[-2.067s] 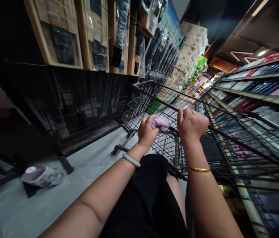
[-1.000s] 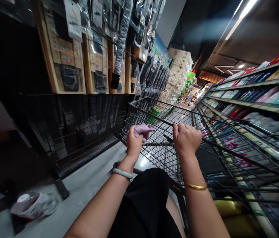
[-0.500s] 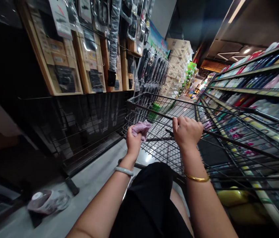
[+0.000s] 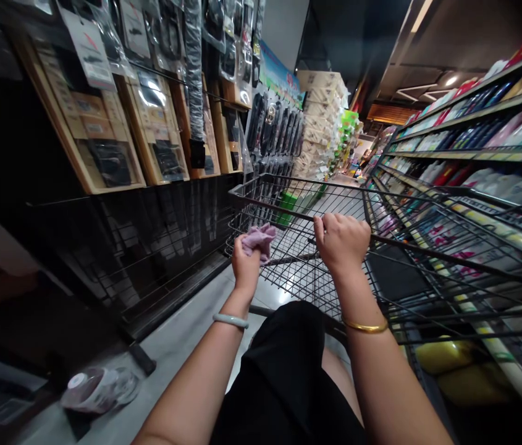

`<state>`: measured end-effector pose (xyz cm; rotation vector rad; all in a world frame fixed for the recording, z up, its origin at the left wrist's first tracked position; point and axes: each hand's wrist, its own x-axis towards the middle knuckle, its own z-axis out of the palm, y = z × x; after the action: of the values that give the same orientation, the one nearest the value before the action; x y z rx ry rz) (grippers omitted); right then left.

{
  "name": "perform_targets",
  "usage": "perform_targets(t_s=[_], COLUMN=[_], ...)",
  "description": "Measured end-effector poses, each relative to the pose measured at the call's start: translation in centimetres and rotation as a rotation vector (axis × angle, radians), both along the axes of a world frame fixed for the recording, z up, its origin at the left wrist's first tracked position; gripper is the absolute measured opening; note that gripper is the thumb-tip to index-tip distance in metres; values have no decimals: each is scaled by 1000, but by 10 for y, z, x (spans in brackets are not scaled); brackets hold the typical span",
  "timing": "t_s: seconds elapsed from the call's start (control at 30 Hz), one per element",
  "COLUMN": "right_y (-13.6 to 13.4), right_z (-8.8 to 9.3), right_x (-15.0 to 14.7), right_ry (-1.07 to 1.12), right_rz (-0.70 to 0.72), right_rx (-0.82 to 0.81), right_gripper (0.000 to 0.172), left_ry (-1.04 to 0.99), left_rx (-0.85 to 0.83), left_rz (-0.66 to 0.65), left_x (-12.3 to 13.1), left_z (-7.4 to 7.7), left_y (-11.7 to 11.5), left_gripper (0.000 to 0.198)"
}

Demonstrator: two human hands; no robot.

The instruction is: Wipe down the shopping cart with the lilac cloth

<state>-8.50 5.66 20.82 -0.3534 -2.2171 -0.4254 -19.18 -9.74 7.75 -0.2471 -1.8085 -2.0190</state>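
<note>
Purple cloth (image 4: 263, 240) sits crumpled in the left hand (image 4: 246, 264), its fingers gripping it, the thumb pressed across the front and the loose folds standing up above the fist. Two seconds ago it was bunched lower in the hand, with its end pointing at the right hand (image 4: 343, 242); now the two hands are farther apart and more of the fabric shows. The right hand's fingers are closed around the dark rim (image 4: 279, 207) of the wire cart (image 4: 302, 259), as they were then. Whether the cloth touches the cart behind it, I cannot tell.

To the left of the right hand, a bare stretch of rim runs to the cart's near corner, above and just beside the cloth. A strip of grey floor (image 4: 181, 346) opens between the left forearm and the base of the black rack (image 4: 177, 295), with a plastic bottle (image 4: 101, 389) lying near the rack's foot. Boxed belts (image 4: 154, 127) hang over that side. Packed shelves (image 4: 469, 156) line the right, close along the cart's far side.
</note>
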Motion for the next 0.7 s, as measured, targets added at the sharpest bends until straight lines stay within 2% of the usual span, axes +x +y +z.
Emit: perform_targets(t_s=[0.07,0.17,0.23,0.3,0.33,0.47,0.53,0.6,0.7], right_y=[0,0,0,0,0,-1,-1,-2,-3], right_z=[0,0,0,0,1,1,2,2,2], right_x=[0,0,0,0,0,-1,0,1,2], right_ry=[4,4,1,-5,-7,-5,-2,0,7], right_rz=[3,3,7,13,15,17,21,31,38], right_rx=[6,0,-11,-21,-25,-39,-43,-42,-35], right_gripper=[43,43,43,43,42,42,42,41,40], left_ry=[34,170,233,172,113,-28,-48,-24,76], left_rx=[19,32,6,6,29,112,121,117,79], left_rz=[43,90,123,138,135,108,99,101,92], left_x=[-4,-13,-22,-30,-34,-39,-37,-34,-35], left_z=[16,59,75,70,60,0,-14,-9,22], left_y=[-3,-4,-6,-9,-11,-16,-17,-17,-14], left_gripper=[40,41,42,44,45,37,36,37,43])
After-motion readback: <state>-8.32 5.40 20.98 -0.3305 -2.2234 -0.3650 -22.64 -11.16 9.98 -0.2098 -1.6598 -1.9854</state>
